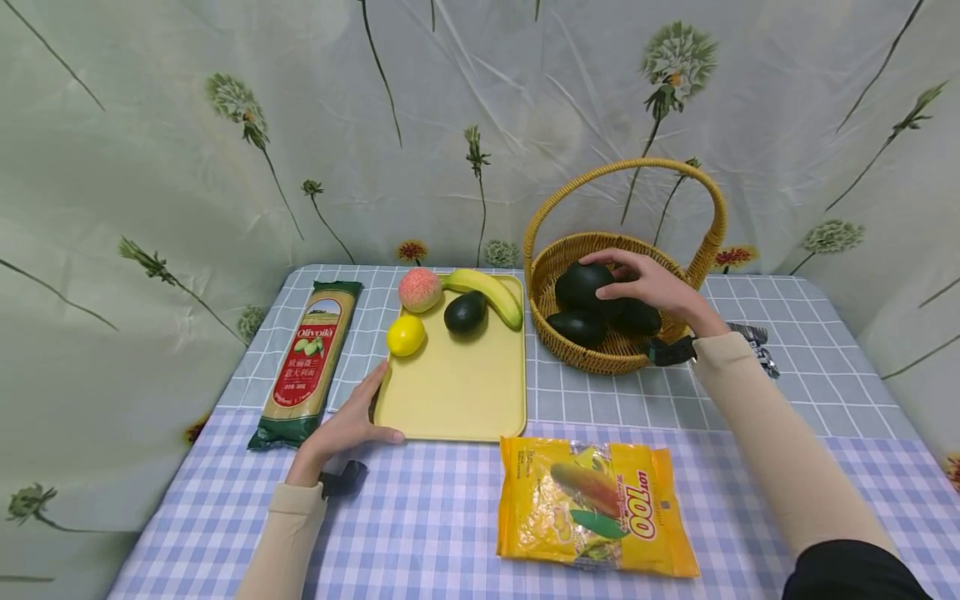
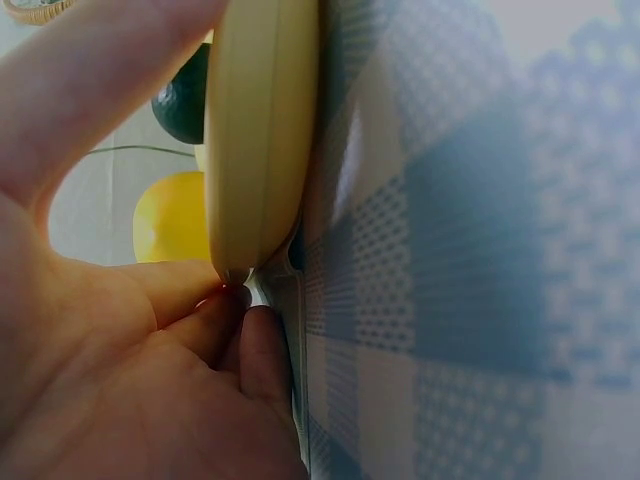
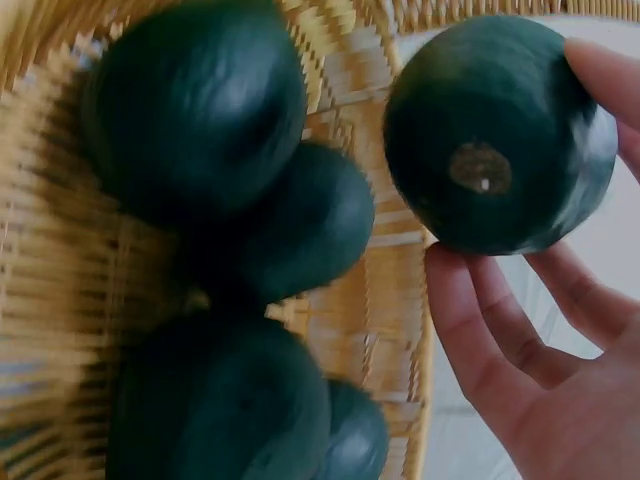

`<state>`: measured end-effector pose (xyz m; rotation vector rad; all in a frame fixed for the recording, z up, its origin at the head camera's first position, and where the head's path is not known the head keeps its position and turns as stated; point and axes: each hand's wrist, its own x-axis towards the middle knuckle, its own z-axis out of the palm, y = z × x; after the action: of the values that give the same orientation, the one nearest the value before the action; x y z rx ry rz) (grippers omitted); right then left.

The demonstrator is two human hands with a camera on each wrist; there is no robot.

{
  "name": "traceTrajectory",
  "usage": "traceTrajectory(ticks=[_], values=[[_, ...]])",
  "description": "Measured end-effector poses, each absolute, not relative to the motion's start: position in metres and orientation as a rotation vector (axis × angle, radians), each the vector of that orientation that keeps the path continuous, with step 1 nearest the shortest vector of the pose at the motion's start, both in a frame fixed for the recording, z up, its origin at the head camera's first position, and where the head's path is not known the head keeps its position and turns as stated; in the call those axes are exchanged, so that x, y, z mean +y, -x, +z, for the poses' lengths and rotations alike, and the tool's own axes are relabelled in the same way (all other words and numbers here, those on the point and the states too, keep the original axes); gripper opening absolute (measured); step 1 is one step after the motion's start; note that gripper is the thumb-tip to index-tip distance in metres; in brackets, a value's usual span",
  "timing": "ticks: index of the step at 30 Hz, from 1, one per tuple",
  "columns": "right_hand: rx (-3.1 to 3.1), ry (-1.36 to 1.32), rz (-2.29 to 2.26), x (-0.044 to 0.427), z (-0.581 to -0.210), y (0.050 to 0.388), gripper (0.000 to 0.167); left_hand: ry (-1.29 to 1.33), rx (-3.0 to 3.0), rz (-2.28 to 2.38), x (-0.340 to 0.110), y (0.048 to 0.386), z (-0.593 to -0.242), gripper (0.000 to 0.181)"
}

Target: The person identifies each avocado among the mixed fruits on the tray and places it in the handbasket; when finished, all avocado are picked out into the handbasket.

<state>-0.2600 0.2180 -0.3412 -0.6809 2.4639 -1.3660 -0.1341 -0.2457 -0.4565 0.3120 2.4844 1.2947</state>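
My right hand (image 1: pixel 637 279) grips a dark green avocado (image 3: pixel 500 140) over the wicker basket (image 1: pixel 600 363), thumb on one side and fingers on the other. A brown stem scar shows on its skin. Several more dark avocados (image 1: pixel 577 330) lie inside the basket. At the near left corner of the yellow tray (image 1: pixel 465 400), my left hand (image 1: pixel 352 421) touches the rim, thumb spread away from the fingers. On the tray, a lemon (image 1: pixel 406 336), a peach (image 1: pixel 420 289), a banana (image 1: pixel 491 293) and another avocado (image 1: pixel 465 313) sit toward the back and left.
A spaghetti pack (image 1: pixel 307 367) lies left of the tray. In front, toward the right, is a yellow candy bag (image 1: pixel 596 508). The basket's tall handle (image 1: pixel 637 164) arches above it. Behind the table hangs a flowered curtain (image 1: pixel 465 83).
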Motion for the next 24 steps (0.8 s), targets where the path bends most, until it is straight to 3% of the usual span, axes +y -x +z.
traceTrajectory(ticks=[10, 24], values=[[2.523, 0.515, -1.444, 0.234, -0.346, 0.278, 0.049, -0.314, 2.489, 1.285, -0.246, 0.133, -0.457, 0.122], [2.684, 0.355, -1.386, 0.215, -0.357, 0.307, 0.044, -0.302, 2.483, 1.28, -0.245, 0.134, -0.454, 0.123]])
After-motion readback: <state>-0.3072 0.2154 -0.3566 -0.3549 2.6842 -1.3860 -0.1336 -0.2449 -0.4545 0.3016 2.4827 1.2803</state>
